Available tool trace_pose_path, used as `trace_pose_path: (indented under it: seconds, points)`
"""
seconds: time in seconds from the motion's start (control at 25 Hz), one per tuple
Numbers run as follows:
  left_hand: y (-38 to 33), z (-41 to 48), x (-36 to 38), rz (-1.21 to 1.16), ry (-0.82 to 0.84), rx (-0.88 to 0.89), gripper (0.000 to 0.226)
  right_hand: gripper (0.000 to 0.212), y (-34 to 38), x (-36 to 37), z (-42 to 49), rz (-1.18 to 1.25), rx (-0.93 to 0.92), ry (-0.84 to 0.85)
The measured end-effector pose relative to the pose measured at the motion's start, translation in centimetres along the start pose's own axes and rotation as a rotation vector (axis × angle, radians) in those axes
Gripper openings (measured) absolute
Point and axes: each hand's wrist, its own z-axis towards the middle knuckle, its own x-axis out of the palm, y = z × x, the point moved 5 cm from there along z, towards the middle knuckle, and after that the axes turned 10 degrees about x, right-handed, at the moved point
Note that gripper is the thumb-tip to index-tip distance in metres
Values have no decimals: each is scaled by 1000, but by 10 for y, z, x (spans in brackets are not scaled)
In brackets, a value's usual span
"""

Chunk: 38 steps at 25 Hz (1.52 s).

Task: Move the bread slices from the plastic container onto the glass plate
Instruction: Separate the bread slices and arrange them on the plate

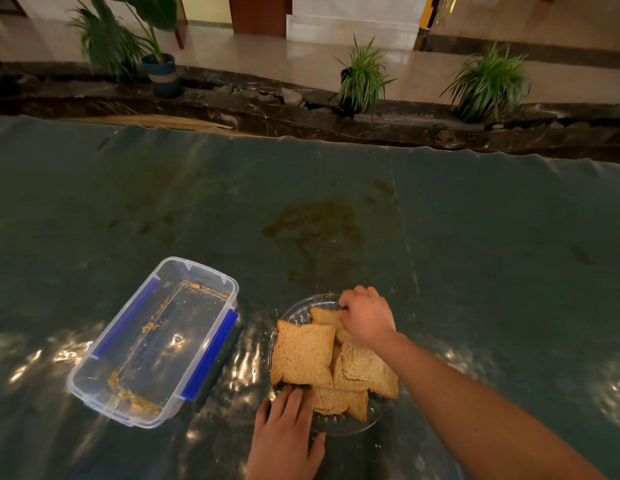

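Bread slices [303, 355] piled overlapping on glass plate [339, 426]. Plastic container [152, 341] left of plate, apart from it, lid off, only crumbs inside. Right hand [367, 315] at plate's far side, fingers curled onto far slice; grip unclear. Left hand [284, 431] at plate's near-left rim, fingers extended, fingertips touching front slice edge, not gripping.

The bread slices [303, 356] were golden tan with a fine speckled crumb and darker brown crusts. The glass plate [301, 311] was clear with a ribbed pattern. At nine o'clock from it, the plastic container [152, 341] was transparent with blue side clips, its floor flecked with tan crumbs. The worktop [475, 254] was a glossy dark green, blotched with brownish stains at twelve o'clock from the plate.
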Motion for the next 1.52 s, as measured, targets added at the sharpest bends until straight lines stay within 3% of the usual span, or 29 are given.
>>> trace_pose_path:
  seconds: [0.16, 0.32, 0.44, 0.72, 1.32, 1.52]
  points:
    - [1, 0, -2, -70, -3, -10, 70, 18, -54, -32, -32, 404, 237, -190]
    - [2, -2, 2, -164, -51, -15, 65, 18, -101, -16, -92, 439, 419, -155]
    - [1, -3, 6, -207, -26, -42, 62, 17, -97, 6, -106, 425, 385, -62]
    - [2, -2, 5, -315, 0, -93, 60, 33, -78, 12, -98, 370, 295, -29]
    - [10, -7, -13, -552, -148, -92, 41, 28, -79, 7, -108, 475, 373, -35]
    - [45, -8, -28, -527, -347, -329, 27, 23, -90, 7, -113, 495, 423, -54]
